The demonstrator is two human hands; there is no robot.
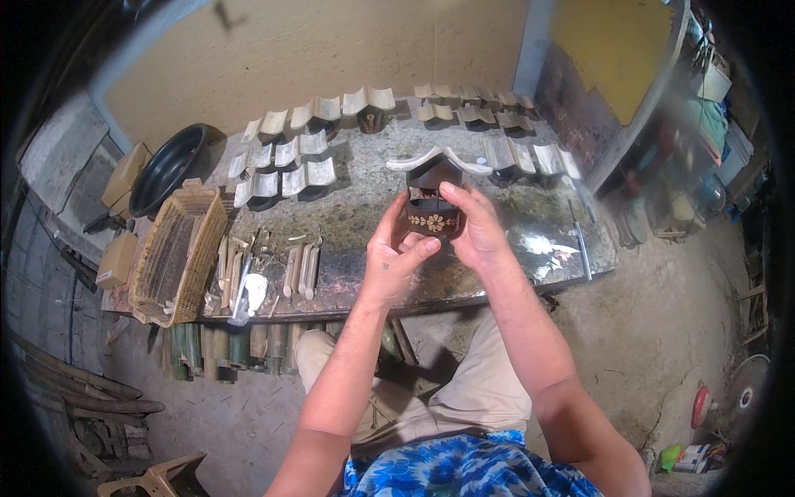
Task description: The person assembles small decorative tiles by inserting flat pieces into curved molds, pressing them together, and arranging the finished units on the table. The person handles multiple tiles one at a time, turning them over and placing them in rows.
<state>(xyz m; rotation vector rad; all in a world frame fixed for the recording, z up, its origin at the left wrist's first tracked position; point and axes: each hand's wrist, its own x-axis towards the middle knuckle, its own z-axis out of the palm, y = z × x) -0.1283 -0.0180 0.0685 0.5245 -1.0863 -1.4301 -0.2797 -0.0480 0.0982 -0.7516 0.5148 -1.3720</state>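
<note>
Between my two hands, above the middle of the worktable, is a small dark bamboo house [433, 220] with a pale flower pattern carved around its lower body. Its roof [426, 160] is made of two curved, pale bamboo pieces that meet in a ridge. My left hand [391, 255] wraps the left side and underside, thumb across the front at the bottom. The right side is gripped by my right hand [477, 230], its thumb up near the opening under the roof. Some fingers of both hands are hidden behind the piece.
Similar roofed bamboo pieces [313, 108] stand in rows on the worktable [348, 224]. At left are a wicker basket [142, 319], a black basin [178, 157], bamboo sticks [302, 269] and a white plastic bag [255, 291]. A thin metal rod [582, 248] lies at the right edge.
</note>
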